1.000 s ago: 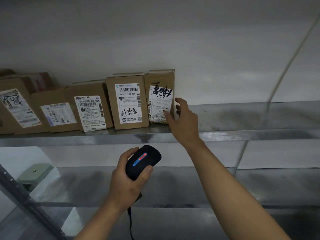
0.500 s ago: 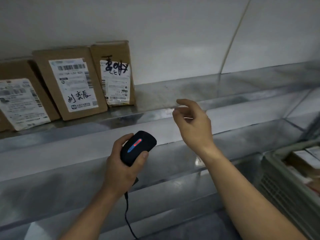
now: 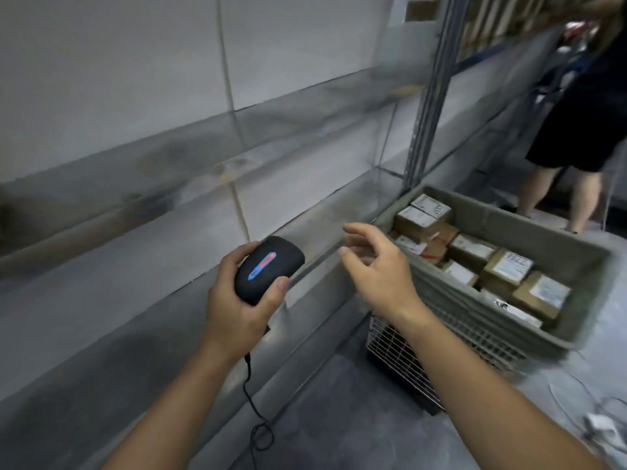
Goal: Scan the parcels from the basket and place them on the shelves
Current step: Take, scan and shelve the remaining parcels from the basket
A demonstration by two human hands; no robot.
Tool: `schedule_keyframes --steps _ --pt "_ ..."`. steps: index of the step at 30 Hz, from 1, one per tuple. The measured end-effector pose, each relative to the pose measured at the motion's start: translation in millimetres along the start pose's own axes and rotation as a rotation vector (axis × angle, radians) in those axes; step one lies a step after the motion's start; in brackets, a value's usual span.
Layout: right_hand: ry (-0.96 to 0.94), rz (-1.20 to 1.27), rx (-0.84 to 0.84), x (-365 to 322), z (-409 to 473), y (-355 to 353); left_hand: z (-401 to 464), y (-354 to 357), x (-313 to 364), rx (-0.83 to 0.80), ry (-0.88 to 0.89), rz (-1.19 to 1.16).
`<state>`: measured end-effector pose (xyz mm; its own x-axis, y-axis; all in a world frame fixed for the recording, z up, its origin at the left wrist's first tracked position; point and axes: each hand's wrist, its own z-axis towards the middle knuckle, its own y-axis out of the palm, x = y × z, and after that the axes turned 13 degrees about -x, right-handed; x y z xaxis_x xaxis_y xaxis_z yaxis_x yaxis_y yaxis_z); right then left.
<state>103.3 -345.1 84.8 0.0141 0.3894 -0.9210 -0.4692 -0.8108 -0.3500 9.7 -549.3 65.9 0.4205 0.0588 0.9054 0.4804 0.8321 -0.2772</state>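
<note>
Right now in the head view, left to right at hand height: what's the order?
Left hand gripping the black scanner → empty right hand → grey basket of parcels → another person's legs, farther back.

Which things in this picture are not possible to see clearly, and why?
- Parcel labels in the basket, head view: too small and blurred to read.
- Scanner handle: hidden by the left hand.
- Second person: cut off by the top and right edges.
</note>
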Motion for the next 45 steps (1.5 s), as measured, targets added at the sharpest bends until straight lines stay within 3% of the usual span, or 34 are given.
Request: schedule_keyframes --steps 9,20,28,45 --pt "0.110 0.028 0.171 56.2 -13.0 -124.3 65.9 137.4 21.3 -0.263 0.044 -0.027" --pt "0.307 0.016 0.221 130.2 -27.1 -229.4 121.0 269.6 20.2 -0.435 0.056 -0.002" --pt "0.423 0.023 0.225 171.9 4.3 -247.7 166.8 300.6 -0.6 -0.475 0.030 -0.015" --pt "0.565 0.006 0.223 244.9 160.1 -247.7 294.3 318.8 -89.1 -0.430 -0.082 -0.049"
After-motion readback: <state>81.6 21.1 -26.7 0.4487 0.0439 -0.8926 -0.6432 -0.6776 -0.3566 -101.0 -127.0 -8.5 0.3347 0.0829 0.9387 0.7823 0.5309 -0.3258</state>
